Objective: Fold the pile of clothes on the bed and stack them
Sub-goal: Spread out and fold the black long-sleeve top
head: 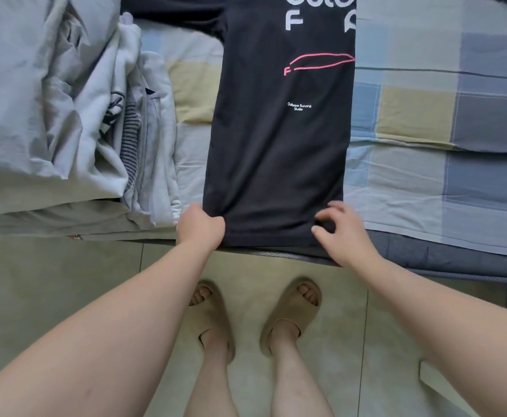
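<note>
The shirt [276, 152] lies as a long black strip across the bed [427, 191], print up, with its hem right at the near edge, so a pull toward the body could drag it off onto the floor. If the two corners rise unevenly, the next fold will likely come out skewed. The folded-in right side may also fall open, because only the hem is held. A sleeve at the far left end looks loose and could splay out of the fold.

The left hand [200, 225] is closed in a fist on the hem's left corner, with cloth bunched in its grip. The right hand [341, 233] is half curled at the right corner, and thumb and fingertips seem to pinch a small ridge of cloth. That hold looks lighter and could slip first. Pale clothes [144, 139] lie just left of the shirt, close enough to snag.
</note>
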Demonstrator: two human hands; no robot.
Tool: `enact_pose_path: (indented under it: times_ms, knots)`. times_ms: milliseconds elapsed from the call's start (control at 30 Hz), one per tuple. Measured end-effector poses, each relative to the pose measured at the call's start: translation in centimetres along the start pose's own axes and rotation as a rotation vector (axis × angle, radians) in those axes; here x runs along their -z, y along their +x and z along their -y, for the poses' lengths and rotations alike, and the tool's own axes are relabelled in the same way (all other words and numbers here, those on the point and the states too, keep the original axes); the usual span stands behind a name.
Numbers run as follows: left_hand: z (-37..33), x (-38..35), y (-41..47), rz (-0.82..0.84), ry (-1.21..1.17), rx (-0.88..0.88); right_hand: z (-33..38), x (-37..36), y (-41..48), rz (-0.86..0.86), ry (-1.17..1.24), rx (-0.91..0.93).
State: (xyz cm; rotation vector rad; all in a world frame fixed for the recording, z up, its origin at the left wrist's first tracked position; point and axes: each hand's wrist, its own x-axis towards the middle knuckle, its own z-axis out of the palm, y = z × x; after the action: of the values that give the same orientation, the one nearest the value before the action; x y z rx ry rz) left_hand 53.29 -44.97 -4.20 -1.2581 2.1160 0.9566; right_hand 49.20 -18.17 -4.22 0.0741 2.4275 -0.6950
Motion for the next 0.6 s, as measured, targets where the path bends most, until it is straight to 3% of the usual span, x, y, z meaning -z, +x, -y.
enact_pose_path:
  times_ms: [67, 167, 233, 467, 600]
  knots:
    - [-0.9, -0.4, 0.1, -0.05, -0.071, -0.003, 0.7, 0.4, 0.8, -0.126, 0.096, -0.144]
    - [-1.3, -0.9, 0.3, -0.143, -0.042, -0.045, 1.2, 0.6, 2.2, -0.062, 0.176, -0.34]
    - [-1.1, -1.1, 0.5, -0.117, -0.002, -0.032, 1.1, 0.4, 3.0, -0.006, 0.229, -0.429]
    - [2.1, -1.3, -0.1, -0.01, -0.066, -0.062, -1.3, -0.2, 1.3, -0.03, 0.594, -0.521]
    - [3.4, -1.7, -0.8, 0.073, -0.015, 0.021, -2.2, 0.3, -0.4, -0.004, 0.554, -0.628]
